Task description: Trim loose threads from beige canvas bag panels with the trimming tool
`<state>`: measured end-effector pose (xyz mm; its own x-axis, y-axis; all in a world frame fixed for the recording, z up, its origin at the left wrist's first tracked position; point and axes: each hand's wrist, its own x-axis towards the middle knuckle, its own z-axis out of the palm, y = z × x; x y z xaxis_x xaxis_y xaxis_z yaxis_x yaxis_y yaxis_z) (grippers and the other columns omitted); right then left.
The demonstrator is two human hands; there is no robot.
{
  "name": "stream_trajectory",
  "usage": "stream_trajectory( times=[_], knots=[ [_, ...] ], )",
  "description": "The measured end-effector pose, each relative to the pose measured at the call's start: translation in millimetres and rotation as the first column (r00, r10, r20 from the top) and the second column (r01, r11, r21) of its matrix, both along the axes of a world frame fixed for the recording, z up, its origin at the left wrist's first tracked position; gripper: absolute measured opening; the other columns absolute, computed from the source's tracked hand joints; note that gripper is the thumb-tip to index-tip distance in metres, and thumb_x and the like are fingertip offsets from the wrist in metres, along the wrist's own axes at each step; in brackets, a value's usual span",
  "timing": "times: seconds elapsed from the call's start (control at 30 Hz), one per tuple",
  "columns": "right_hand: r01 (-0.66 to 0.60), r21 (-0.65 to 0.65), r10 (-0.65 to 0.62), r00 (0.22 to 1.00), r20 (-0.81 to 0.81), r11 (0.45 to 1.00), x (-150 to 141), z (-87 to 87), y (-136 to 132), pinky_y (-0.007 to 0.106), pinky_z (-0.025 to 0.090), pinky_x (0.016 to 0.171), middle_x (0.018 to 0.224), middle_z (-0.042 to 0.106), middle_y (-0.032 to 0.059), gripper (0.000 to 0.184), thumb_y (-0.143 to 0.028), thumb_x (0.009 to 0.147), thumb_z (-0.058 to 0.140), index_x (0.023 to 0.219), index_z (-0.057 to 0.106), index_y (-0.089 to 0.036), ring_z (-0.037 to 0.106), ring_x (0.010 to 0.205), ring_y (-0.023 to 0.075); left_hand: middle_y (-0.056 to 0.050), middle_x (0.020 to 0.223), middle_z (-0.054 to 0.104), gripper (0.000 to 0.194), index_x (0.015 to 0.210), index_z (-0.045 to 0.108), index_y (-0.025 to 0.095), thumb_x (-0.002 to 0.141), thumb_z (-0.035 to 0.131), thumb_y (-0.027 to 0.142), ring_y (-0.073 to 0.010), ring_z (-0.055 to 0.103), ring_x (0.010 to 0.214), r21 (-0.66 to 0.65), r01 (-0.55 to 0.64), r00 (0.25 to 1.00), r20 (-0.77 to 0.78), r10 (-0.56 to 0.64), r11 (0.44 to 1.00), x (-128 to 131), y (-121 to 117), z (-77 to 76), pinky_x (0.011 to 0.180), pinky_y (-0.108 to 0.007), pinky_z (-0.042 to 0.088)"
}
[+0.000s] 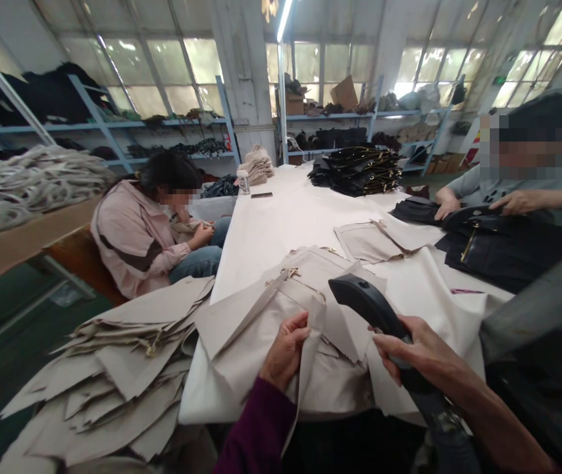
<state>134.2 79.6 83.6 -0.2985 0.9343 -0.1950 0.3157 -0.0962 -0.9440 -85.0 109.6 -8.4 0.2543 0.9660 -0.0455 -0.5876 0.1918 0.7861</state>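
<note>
My left hand (285, 350) pinches the upright edge of a beige canvas panel (333, 375) lying on the white-covered table (281, 227). A small metal fitting and a narrow beige strap sit on this panel, beyond my fingers. My right hand (402, 345) wraps around the grip of a black hand-held device (367, 304), whose head points up and to the left over the canvas. The device's exact kind cannot be told. Its lower end passes behind my hand toward a dark cord or strap.
A large pile of cut beige canvas pieces (113, 375) lies left of the table. A seated person (137, 237) works at the far left. Across the table, another person's hands (518, 203) rest on black bag material (508, 250). A stack of black bags (357, 171) stands farther along.
</note>
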Motion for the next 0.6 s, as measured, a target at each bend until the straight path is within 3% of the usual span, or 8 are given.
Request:
stream_trajectory(
  times=[0.13, 0.33, 0.5, 0.6],
  knots=[
    [-0.042, -0.061, 0.043, 0.999, 0.020, 0.997, 13, -11.6, -24, 0.020, 0.041, 0.039, 0.047, 0.052, -0.0066, 0.026, -0.042, 0.083, 0.056, 0.084, 0.050, -0.017, 0.049, 0.038, 0.0101, -0.007, 0.081, 0.072, 0.032, 0.093, 0.071, 0.011, 0.061, 0.067, 0.011, -0.0115, 0.062, 0.062, -0.079, -0.030, 0.997, 0.073, 0.036, 0.996, -5, 6, -1.5, 0.063, -0.021, 0.044],
    [-0.109, -0.093, 0.119, 0.987, 0.110, 0.990, 5, -23.4, -53, 0.019, 0.038, 0.039, 0.042, 0.051, -0.0067, 0.024, -0.042, 0.080, 0.055, 0.079, 0.049, -0.018, 0.046, 0.037, 0.0096, -0.006, 0.074, 0.071, 0.030, 0.087, 0.071, 0.010, 0.057, 0.068, 0.011, -0.0123, 0.060, 0.058, -0.106, -0.060, 0.997, 0.052, 0.065, 0.993, -5, 4, 0.1, 0.059, -0.022, 0.043],
    [-0.143, -0.083, 0.151, 0.983, 0.101, 0.986, -15, -19.9, -49, 0.019, 0.039, 0.039, 0.043, 0.050, -0.0076, 0.019, -0.037, 0.080, 0.056, 0.083, 0.050, -0.019, 0.048, 0.037, 0.0103, -0.006, 0.069, 0.070, 0.026, 0.084, 0.071, 0.010, 0.057, 0.068, 0.012, -0.0155, 0.062, 0.062, -0.076, -0.047, 0.997, 0.061, 0.052, 0.996, -4, 3, 0.2, 0.065, -0.026, 0.044],
    [-0.147, -0.054, 0.151, 0.985, 0.080, 0.988, -21, -15.9, -38, 0.019, 0.039, 0.039, 0.043, 0.051, -0.0075, 0.019, -0.037, 0.080, 0.056, 0.081, 0.050, -0.019, 0.048, 0.037, 0.0105, -0.005, 0.067, 0.068, 0.025, 0.083, 0.071, 0.011, 0.059, 0.066, 0.012, -0.0121, 0.057, 0.056, -0.019, -0.047, 0.998, 0.033, 0.047, 0.999, 1, 1, -2.5, 0.061, -0.024, 0.043]
  ],
)
